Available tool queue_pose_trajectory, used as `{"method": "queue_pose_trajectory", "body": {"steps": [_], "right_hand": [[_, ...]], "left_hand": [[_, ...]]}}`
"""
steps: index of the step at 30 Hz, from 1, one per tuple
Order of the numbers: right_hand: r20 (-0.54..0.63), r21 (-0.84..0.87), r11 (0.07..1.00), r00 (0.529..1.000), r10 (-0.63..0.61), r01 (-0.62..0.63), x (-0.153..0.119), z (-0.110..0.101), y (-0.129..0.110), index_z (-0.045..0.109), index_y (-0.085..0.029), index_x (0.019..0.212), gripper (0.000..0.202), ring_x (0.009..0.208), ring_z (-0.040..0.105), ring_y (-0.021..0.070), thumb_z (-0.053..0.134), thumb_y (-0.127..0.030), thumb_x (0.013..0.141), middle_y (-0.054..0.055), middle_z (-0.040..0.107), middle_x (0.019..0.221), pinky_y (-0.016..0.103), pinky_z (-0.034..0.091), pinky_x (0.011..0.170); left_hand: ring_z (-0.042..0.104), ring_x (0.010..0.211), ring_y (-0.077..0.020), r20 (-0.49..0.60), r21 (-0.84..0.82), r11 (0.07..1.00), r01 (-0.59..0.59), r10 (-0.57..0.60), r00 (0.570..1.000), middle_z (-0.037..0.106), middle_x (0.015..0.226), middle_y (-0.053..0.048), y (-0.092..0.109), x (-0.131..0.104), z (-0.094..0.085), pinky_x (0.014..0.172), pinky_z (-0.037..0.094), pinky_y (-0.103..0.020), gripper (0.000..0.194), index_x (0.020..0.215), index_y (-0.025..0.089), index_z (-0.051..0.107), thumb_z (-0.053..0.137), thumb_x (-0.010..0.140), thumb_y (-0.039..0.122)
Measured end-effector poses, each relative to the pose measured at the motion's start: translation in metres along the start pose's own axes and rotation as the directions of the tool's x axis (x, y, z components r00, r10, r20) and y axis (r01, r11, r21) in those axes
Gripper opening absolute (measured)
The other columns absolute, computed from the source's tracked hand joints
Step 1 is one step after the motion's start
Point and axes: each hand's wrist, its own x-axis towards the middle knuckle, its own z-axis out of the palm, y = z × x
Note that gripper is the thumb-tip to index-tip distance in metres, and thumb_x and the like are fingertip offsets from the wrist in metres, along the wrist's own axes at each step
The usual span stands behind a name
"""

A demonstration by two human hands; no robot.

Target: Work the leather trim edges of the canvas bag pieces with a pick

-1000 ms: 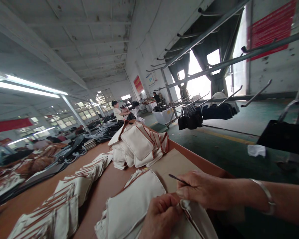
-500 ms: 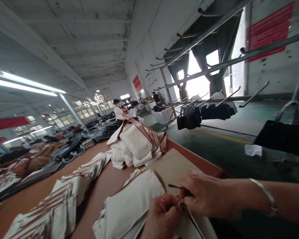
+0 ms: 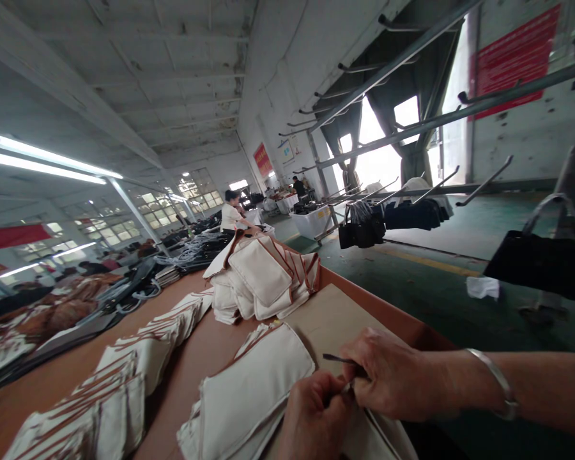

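Observation:
At the lower right, my left hand pinches the edge of a cream pouch with dark brown trim. My right hand is closed right beside it, fingertips at the same edge. A thin dark metal tool pokes out leftward from the right fist; the rest of it is hidden in the palm, so its kind does not show. A silver bangle circles the right wrist. Left of my hands lies a stack of cream pouches. Under and behind the hands is a tan board.
A heap of cream pouches sits farther back on the brown table. A long row of overlapping pouches runs along the left. On the right stands a metal rack with dark bags. A person works beyond the table.
Both hands keep almost the same grip at the pouch edge. My right wrist has shifted slightly left, and the view has moved a little. The person beyond the table has leaned slightly.

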Motion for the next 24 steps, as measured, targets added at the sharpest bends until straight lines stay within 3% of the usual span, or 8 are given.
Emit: {"method": "queue_pose_trajectory", "body": {"steps": [3, 7, 13, 19, 21, 24], "right_hand": [[0.043, 0.2, 0.979, 0.998, 0.035, -0.043, 0.0, -0.001, 0.004, 0.064, -0.017, 0.07, 0.012, 0.059, 0.057, 0.0119, 0.053, -0.014, 0.067, -0.002, 0.063, 0.062, 0.021, 0.037, 0.056], [0.085, 0.321, 0.945, 0.996, 0.037, -0.063, -0.001, -0.005, 0.006, 0.066, -0.015, 0.077, 0.013, 0.058, 0.052, 0.0097, 0.056, -0.014, 0.069, -0.004, 0.061, 0.064, 0.019, 0.036, 0.054], [0.099, 0.276, 0.961, 0.995, -0.03, 0.001, -0.003, -0.006, 0.007, 0.065, -0.015, 0.073, 0.008, 0.055, 0.046, 0.0081, 0.059, -0.014, 0.067, -0.007, 0.052, 0.057, 0.018, 0.031, 0.05], [0.035, 0.231, 0.973, 0.999, 0.007, -0.015, -0.004, -0.001, 0.01, 0.064, -0.015, 0.07, 0.012, 0.054, 0.044, 0.0076, 0.055, -0.01, 0.064, -0.006, 0.053, 0.058, 0.019, 0.031, 0.051], [0.054, 0.269, 0.963, 0.999, 0.002, -0.017, -0.006, -0.001, 0.009, 0.064, -0.015, 0.072, 0.014, 0.053, 0.043, 0.0075, 0.054, -0.009, 0.065, -0.006, 0.052, 0.057, 0.019, 0.029, 0.05], [0.072, 0.305, 0.952, 0.996, -0.048, 0.023, -0.008, -0.005, 0.006, 0.064, -0.016, 0.075, 0.013, 0.055, 0.045, 0.0079, 0.054, -0.009, 0.069, -0.006, 0.053, 0.06, 0.019, 0.031, 0.052]], "left_hand": [[0.025, 0.048, -0.0081, -0.012, 0.024, 1.0, 0.011, -0.011, 1.0, 0.038, 0.05, 0.007, 0.001, -0.001, -0.005, 0.048, 0.015, -0.025, 0.024, 0.062, 0.017, 0.056, 0.061, 0.074, 0.037], [0.026, 0.05, -0.0085, -0.001, 0.022, 1.0, 0.021, -0.021, 1.0, 0.039, 0.051, 0.006, 0.006, -0.005, -0.006, 0.049, 0.015, -0.025, 0.029, 0.063, 0.015, 0.059, 0.063, 0.075, 0.041], [0.035, 0.054, -0.0098, 0.103, 0.058, 0.995, -0.087, 0.08, 0.991, 0.049, 0.058, 0.003, 0.016, -0.009, -0.005, 0.051, 0.025, -0.023, 0.028, 0.068, 0.012, 0.071, 0.052, 0.081, 0.028], [0.049, 0.059, -0.0142, 0.117, 0.302, 0.901, -0.311, 0.289, 0.95, 0.06, 0.064, -0.002, -0.002, -0.008, -0.015, 0.057, 0.033, -0.025, 0.028, 0.085, 0.009, 0.075, 0.05, 0.081, 0.022], [0.045, 0.057, -0.0133, 0.127, 0.247, 0.935, -0.253, 0.227, 0.965, 0.057, 0.062, -0.002, -0.005, -0.009, -0.016, 0.056, 0.03, -0.024, 0.028, 0.084, 0.008, 0.074, 0.051, 0.08, 0.025], [0.036, 0.055, -0.011, 0.128, 0.008, 0.999, -0.04, 0.038, 0.991, 0.048, 0.059, 0.002, -0.005, -0.008, -0.016, 0.053, 0.025, -0.024, 0.027, 0.079, 0.01, 0.072, 0.056, 0.077, 0.032]]}}
